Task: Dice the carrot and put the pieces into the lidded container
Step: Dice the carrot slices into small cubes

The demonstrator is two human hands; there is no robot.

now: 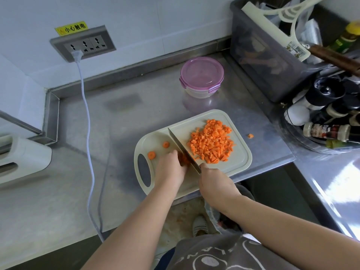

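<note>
A pale cutting board (238, 162) lies on the steel counter, with a heap of diced carrot (212, 141) on its right half. My right hand (214, 184) grips the handle of a knife (182, 147), whose blade rests edge-down across the board. Pressed against the blade's left side, my left hand (169, 168) holds down a remaining carrot piece (184, 159), mostly hidden by the fingers. Two carrot end slices (152, 155) lie near the board's handle hole. The round container with a purple lid (201, 76), lid closed, stands behind the board.
One carrot bit (250, 136) lies on the counter right of the board. A grey bin (268, 55) and a rack of spice bottles (327, 121) stand at the right. A white cable (87, 123) hangs from the wall socket. The counter edge runs just under the board.
</note>
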